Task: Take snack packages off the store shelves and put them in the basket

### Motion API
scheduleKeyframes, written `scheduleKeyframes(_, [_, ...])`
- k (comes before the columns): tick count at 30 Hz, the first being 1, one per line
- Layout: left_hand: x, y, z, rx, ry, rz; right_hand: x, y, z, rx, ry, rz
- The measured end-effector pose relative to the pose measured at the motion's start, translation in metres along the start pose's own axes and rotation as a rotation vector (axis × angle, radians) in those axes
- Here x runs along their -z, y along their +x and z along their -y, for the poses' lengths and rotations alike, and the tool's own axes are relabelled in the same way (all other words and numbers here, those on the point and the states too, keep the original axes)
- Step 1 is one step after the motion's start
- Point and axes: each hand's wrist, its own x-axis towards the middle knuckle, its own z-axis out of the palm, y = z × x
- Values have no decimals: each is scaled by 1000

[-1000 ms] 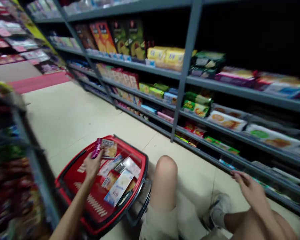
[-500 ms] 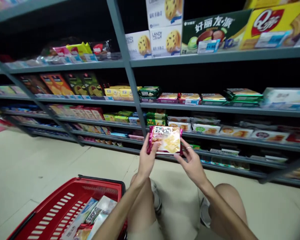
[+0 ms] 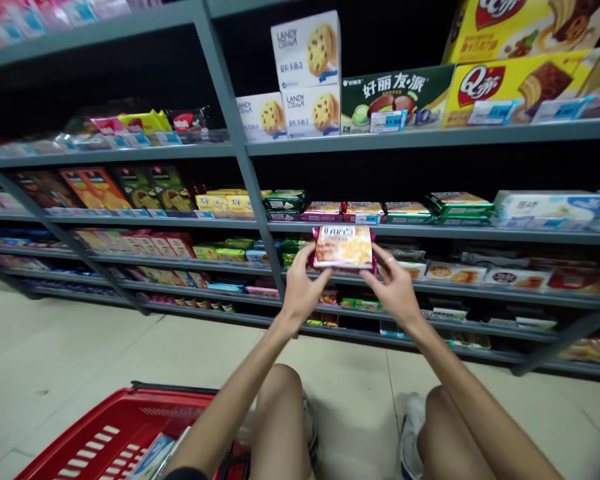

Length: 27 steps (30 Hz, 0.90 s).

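**Left hand [image 3: 305, 290] and right hand [image 3: 393, 290] hold a snack packet [image 3: 343, 247] up before the shelves**

Both hands are narrowly closed, one on each side of the packet, with the fingers pinching its lower corners and side edges. The packet sits at arm's length and level with the middle shelves. Its front shows a golden baked snack under a pale band of bold dark lettering too blurred to read, with pinkish-red crimped ends.

Nearest the camera, the person's bare knees [image 3: 280, 400] and a white sneaker [image 3: 413, 433] show at the bottom edge. A red plastic shopping basket [image 3: 130, 407] sits on the tiled floor [image 3: 75, 353] beside the left knee, with packaged goods [image 3: 153, 457] inside, partly hidden by the left forearm.

Beyond, grey metal shelving [image 3: 235, 140] carries rows of snacks. On its top shelf, stacked white boxes [image 3: 307, 53] read "LANDY Castle" and show chocolate-chip cookies. Next to them, a green box [image 3: 397, 99] reads 好丽友·派 and has a tag reading 11.50. Yellow boxes [image 3: 480, 87] further right carry a red "Q蒂" logo.
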Motion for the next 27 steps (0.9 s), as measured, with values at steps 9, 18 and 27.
scheduleKeyframes(9, [-4, 235, 67, -183, 577, 174, -43, 226, -25, 101, -587, 9])
scheduleKeyframes(18, [-21, 225, 129, -226, 668, 290, -59, 238, -69, 76, -915, 176])
scheduleKeyframes(27, [-23, 214, 121, -277, 644, 278, -58, 243, -67, 65, -880, 206])
